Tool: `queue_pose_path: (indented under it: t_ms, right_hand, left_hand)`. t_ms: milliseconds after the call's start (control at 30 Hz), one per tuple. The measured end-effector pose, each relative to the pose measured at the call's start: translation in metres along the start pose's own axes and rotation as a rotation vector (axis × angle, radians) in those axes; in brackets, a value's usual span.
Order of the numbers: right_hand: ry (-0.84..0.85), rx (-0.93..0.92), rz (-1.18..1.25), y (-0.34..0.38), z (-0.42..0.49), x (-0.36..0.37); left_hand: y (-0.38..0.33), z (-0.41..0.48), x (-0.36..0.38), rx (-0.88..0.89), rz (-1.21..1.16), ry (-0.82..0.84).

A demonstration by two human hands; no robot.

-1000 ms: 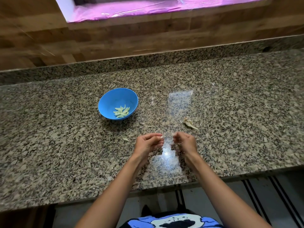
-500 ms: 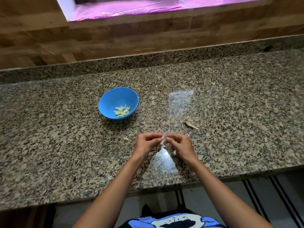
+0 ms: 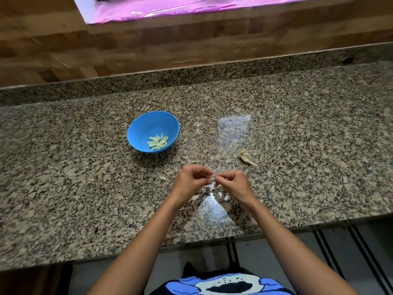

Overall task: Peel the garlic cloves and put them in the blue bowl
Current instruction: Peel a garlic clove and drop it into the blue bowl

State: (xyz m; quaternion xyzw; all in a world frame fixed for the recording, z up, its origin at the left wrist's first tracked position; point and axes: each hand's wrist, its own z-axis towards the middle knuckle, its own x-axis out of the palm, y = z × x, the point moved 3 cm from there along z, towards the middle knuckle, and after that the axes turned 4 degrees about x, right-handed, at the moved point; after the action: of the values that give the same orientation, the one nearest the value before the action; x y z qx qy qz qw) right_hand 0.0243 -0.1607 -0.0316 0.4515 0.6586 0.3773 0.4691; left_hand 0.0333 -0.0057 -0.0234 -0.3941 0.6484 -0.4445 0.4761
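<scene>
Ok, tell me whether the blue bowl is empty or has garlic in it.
Not empty. The blue bowl stands upright, and a small heap of pale peeled cloves lies on its bottom, far from filling it.

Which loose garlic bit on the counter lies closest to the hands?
The small pale piece just beside the left hand. The bigger papery husk clump lies farther off, up and right of the right hand, toward the counter's back.

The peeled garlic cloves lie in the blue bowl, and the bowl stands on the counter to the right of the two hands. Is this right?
Not quite. In the head view the blue bowl, with the peeled garlic cloves in it, stands on the granite counter to the left of the left hand and right hand, not to the right.
</scene>
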Motion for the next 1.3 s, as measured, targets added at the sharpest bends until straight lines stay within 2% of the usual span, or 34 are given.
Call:
queue_pose_path:
  t_ms: [200,267,300,400,433,467,500,533,600,633,700,767,800,900,1067,1167,1300]
  right_hand:
    - [0.134,0.403,0.550,-0.006,-0.003,0.010]
    - [0.110,0.409,0.577,-0.006,-0.002,0.013]
    - [0.073,0.320,0.448,-0.004,-0.003,0.011]
    - [-0.113,-0.124,-0.475,0.001,0.002,0.010]
    - [-0.157,-0.213,-0.619,0.001,0.002,0.013]
    - [-0.177,-0.224,-0.589,0.003,0.000,0.016]
    - [-0.169,-0.163,-0.401,0.003,-0.002,0.018]
    - [-0.152,-0.048,-0.105,0.005,-0.003,0.018]
    - [-0.039,0.302,0.473,0.003,-0.004,0.023]
    - [-0.001,0.440,0.608,0.001,-0.005,0.024]
    - [-0.028,0.508,0.566,-0.008,-0.003,0.021]
    - [-0.108,0.393,0.284,-0.010,-0.002,0.013]
    - [-0.119,0.332,0.232,-0.009,-0.002,0.011]
    - [-0.059,0.309,0.323,-0.003,-0.002,0.014]
    - [0.115,0.452,0.430,-0.003,-0.004,0.019]
    - [0.150,0.483,0.516,-0.004,-0.005,0.019]
    - [0.175,0.477,0.516,-0.003,-0.007,0.017]
  left_hand:
    - [-0.001,-0.006,-0.002,-0.220,-0.601,0.015]
    - [0.008,-0.006,0.002,-0.314,-0.745,-0.035]
    - [0.012,-0.007,0.003,-0.359,-0.772,-0.064]
    - [0.022,-0.012,0.007,-0.454,-0.710,-0.157]
    - [0.023,-0.014,0.008,-0.471,-0.699,-0.185]
    - [0.022,-0.014,0.009,-0.477,-0.713,-0.213]
    - [0.020,-0.014,0.011,-0.474,-0.748,-0.236]
    - [0.017,-0.014,0.012,-0.461,-0.792,-0.255]
    - [0.013,-0.011,0.010,-0.366,-0.787,-0.281]
    - [0.011,-0.010,0.008,-0.293,-0.697,-0.280]
    - [0.003,-0.010,0.008,-0.156,-0.516,-0.238]
    - [0.001,-0.009,0.006,-0.112,-0.469,-0.244]
    - [0.004,-0.008,0.003,-0.124,-0.486,-0.264]
    - [0.012,-0.007,-0.002,-0.188,-0.549,-0.269]
    - [0.014,-0.010,0.002,-0.136,-0.468,-0.207]
    - [0.014,-0.010,0.003,-0.116,-0.454,-0.176]
    - [0.016,-0.011,0.004,-0.099,-0.442,-0.186]
